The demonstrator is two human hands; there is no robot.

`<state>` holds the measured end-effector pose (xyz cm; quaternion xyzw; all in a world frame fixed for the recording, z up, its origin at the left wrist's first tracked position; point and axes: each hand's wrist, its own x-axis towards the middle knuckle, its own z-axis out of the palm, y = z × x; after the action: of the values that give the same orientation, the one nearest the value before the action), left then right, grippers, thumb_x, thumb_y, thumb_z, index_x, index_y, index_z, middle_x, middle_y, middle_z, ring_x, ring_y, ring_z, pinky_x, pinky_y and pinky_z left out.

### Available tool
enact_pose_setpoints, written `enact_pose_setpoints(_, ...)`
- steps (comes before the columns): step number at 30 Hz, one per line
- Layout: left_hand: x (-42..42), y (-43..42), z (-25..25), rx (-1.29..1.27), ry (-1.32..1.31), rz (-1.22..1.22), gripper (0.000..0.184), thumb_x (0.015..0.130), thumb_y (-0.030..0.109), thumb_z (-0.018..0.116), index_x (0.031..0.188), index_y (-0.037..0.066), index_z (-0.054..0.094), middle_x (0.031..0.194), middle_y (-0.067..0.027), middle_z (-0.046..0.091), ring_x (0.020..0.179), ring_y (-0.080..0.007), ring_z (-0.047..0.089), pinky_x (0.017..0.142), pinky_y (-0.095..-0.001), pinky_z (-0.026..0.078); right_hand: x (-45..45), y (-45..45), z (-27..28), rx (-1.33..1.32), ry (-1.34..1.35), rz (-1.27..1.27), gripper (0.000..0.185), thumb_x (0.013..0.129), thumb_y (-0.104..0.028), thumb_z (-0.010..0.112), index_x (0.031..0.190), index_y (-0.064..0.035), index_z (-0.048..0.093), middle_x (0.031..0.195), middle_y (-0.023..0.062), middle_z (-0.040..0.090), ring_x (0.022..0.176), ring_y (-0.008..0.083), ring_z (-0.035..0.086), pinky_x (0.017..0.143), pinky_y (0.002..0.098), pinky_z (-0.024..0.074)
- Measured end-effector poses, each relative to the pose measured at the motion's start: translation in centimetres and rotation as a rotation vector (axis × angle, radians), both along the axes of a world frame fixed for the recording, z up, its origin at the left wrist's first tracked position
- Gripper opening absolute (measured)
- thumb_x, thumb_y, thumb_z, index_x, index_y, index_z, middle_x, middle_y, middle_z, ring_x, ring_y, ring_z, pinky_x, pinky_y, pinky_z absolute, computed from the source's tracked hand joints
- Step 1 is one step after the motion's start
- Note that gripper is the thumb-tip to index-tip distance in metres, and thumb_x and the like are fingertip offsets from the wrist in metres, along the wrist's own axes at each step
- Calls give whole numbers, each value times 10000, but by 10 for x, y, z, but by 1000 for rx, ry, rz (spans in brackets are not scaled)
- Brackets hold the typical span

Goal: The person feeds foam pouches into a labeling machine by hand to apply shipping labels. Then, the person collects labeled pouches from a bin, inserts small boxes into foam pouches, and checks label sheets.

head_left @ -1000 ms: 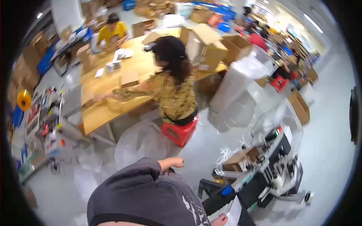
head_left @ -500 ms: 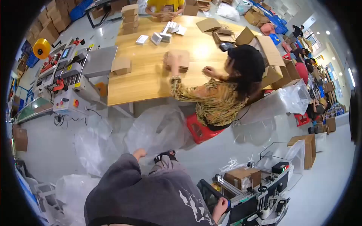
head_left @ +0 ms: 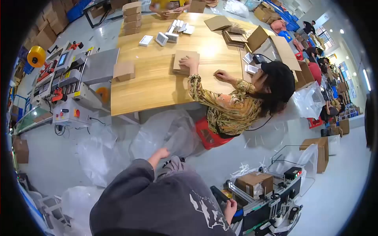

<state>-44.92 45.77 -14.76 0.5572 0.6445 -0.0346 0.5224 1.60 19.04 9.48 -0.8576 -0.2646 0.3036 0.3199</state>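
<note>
My left hand (head_left: 160,153) is closed at the near edge of a large clear plastic bag (head_left: 157,129) spread over the floor beside the table. A gathered fold of the plastic runs up to my fingers. My right hand (head_left: 230,208) has its fingers curled beside a dark flat panel (head_left: 219,196) at the end of a carton-sealing machine (head_left: 275,200). Whether those fingers grip the panel or something else is hidden. A taped cardboard box (head_left: 255,184) rests on that machine.
A seated co-worker (head_left: 232,106) on a red stool (head_left: 208,135) works at the wooden table (head_left: 145,90), a hand on stacked flat cartons (head_left: 185,59). Small white boxes (head_left: 161,38) lie farther back. Another machine (head_left: 67,78) stands left; more plastic (head_left: 96,157) covers the floor.
My left hand has moved right and forward, with the plastic drawn toward it. My right hand has shifted slightly up. The co-worker has leaned right, one hand now flat on the carton stack.
</note>
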Motion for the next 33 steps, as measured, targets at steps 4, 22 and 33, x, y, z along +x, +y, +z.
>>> enact_pose_setpoints(4,17,28,-2,52,-32,-29,511,927,432,597,1149,6,772,1131,-203,781,1015,-418,723,882,-492,571,2,-9,-1,-11,36,-22,219,972,-129,667,1144,5,687,979,113,708,874,197,636,832,292,514)
enact_pose_setpoints(22,5,31,-17,-86,96,-171,501,924,430,606,1122,1,774,1094,-204,781,987,-417,721,867,-477,569,-20,-39,18,8,243,-246,172,993,-107,656,1123,-4,704,958,104,733,833,161,646,796,271,523)
enact_pose_setpoints(33,54,43,0,-4,38,-221,491,920,428,612,1098,1,777,1068,-201,780,960,-417,717,852,-468,568,-22,-70,11,135,326,-281,170,990,-97,673,1135,-11,697,956,104,744,800,155,654,767,247,517)
